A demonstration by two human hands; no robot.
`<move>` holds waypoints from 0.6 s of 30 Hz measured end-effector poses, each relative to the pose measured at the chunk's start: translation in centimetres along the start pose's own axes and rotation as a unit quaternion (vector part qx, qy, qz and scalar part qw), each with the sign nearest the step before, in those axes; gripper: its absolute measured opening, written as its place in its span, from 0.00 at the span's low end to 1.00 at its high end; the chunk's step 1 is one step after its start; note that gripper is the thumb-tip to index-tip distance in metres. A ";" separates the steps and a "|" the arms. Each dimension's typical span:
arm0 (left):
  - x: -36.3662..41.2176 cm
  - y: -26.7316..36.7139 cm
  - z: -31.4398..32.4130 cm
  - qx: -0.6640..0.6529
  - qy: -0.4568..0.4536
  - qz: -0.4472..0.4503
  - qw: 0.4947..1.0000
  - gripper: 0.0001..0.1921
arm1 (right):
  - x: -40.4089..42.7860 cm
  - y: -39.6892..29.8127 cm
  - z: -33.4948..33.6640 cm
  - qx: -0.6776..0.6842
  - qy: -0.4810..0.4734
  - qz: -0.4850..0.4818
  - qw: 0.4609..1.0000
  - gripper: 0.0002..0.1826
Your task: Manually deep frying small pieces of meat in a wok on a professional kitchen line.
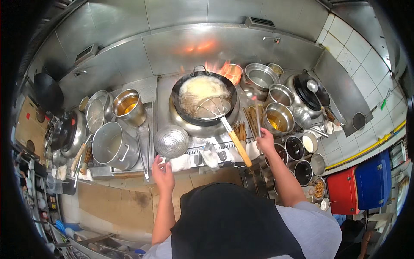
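My right hand (266,140) grips a long thin metal utensil (257,116), raised to the right of a black wok (176,106). Pale foaming contents (205,87) bubble in the wok. A wire strainer (213,105) rests in it, its wooden handle (239,147) reaching over the front edge of the range. At the lower rim of a round perforated metal skimmer (171,141) is my left hand (163,173), fingers partly curled. Whether it holds the skimmer's handle cannot be told. Long metal tongs (144,155) lie left of that hand.
Flames (226,69) rise behind the wok. A tall metal pot (110,145) and a pot of amber liquid (129,106) stand left. Metal pots (278,118), a bamboo brush (240,131) and several sauce containers (294,147) are on the right. White cloths (210,155) lie along the front edge.
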State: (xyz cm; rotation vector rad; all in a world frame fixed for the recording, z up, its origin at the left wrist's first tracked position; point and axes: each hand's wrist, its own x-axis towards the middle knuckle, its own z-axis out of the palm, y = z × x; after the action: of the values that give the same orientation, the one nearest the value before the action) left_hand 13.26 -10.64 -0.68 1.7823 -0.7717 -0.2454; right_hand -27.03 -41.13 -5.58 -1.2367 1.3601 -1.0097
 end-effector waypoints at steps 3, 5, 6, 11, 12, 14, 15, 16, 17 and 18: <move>-1.5 2.4 2.4 -0.055 -0.049 -0.022 0.997 0.30 | 2.4 1.5 0.8 -0.023 -0.058 0.020 0.998 0.34; -2.5 4.6 4.1 -0.068 -0.065 -0.032 0.995 0.28 | 4.4 3.7 0.2 -0.122 0.014 -0.092 0.988 0.34; -3.3 5.2 4.5 -0.056 -0.074 -0.021 0.995 0.28 | 4.1 4.4 0.8 -0.206 0.049 -0.156 0.965 0.33; -8.3 5.0 4.6 0.017 -0.093 -0.015 0.995 0.29 | 2.2 4.8 1.7 -0.296 0.014 -0.076 0.952 0.35; -9.2 5.1 4.6 0.043 -0.087 -0.005 0.995 0.28 | 2.3 6.0 1.1 -0.342 0.024 -0.123 0.931 0.35; -10.7 5.6 4.1 0.049 -0.079 -0.032 0.995 0.28 | 3.4 7.6 0.0 -0.392 -0.011 -0.084 0.916 0.37; -12.0 5.4 3.1 0.058 -0.061 -0.061 0.995 0.27 | 2.5 5.9 1.2 -0.391 -0.032 -0.088 0.915 0.37; -13.2 5.2 2.2 0.068 -0.039 -0.071 0.994 0.26 | 1.2 3.3 2.5 -0.414 -0.028 -0.096 0.905 0.37; -14.1 5.0 1.6 0.070 -0.032 -0.075 0.994 0.26 | 0.7 1.9 3.2 -0.437 -0.015 -0.104 0.893 0.38; -14.9 5.2 1.0 0.082 -0.024 -0.084 0.993 0.26 | 0.4 1.6 3.7 -0.405 0.004 -0.190 0.894 0.35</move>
State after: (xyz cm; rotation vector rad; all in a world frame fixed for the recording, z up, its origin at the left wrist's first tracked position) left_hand -0.60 -3.17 0.56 2.0068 -0.6919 -0.3458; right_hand -23.64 -41.15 -7.71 -2.1871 1.6497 -0.6920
